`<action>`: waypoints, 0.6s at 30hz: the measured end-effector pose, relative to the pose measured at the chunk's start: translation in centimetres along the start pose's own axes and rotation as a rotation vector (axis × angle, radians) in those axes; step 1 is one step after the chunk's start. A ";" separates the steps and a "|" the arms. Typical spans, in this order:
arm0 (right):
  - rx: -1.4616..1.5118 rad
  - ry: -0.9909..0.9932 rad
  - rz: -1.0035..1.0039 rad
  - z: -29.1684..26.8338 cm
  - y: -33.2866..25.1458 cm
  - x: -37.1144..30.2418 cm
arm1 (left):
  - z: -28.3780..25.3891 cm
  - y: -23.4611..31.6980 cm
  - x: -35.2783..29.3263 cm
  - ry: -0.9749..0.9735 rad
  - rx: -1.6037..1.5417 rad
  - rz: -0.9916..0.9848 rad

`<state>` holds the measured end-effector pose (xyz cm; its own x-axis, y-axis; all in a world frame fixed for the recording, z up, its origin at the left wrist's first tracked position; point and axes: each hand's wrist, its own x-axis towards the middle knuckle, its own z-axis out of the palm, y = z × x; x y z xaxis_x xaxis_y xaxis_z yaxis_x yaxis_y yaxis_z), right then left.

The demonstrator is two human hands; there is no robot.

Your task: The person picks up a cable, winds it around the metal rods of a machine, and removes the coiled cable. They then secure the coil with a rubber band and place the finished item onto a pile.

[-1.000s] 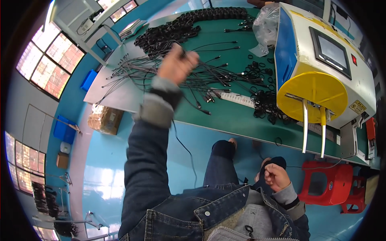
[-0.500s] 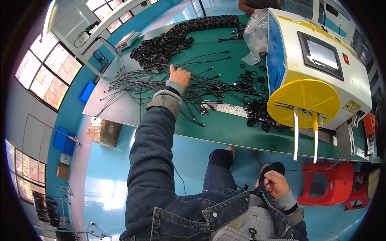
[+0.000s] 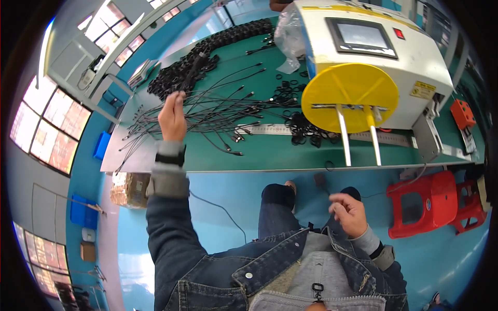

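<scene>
Left hand (image 3: 173, 118) gripping black cables (image 3: 218, 106) on green bench (image 3: 270, 153); right hand (image 3: 348, 212) loosely curled above lap

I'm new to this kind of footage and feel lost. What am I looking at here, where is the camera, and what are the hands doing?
The camera sits on a person's head and looks down through a fisheye lens, so straight edges bend. Their denim sleeves enter from below. The left hand reaches over a green workbench and grips a black cable drawn from the loose cables spread there. The right hand hangs loosely curled above the lap, apparently holding nothing. Also on the bench: a white machine with a screen and a yellow disc, a metal ruler and small black rings. A red stool stands beside it.
</scene>
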<state>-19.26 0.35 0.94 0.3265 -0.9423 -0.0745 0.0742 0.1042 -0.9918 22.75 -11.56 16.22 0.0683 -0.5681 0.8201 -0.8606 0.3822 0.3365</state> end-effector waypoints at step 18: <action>-1.084 0.588 -1.131 -4.3 -11.2 2.3 | 7.9 24.0 -5.9 -0.629 -0.663 -0.128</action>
<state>-23.35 -4.33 11.42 0.1747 -0.3930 0.9028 -0.7135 -0.6824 -0.1590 -2.28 -4.78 15.74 -0.3107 -0.8524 0.4206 -0.3873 0.5177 0.7629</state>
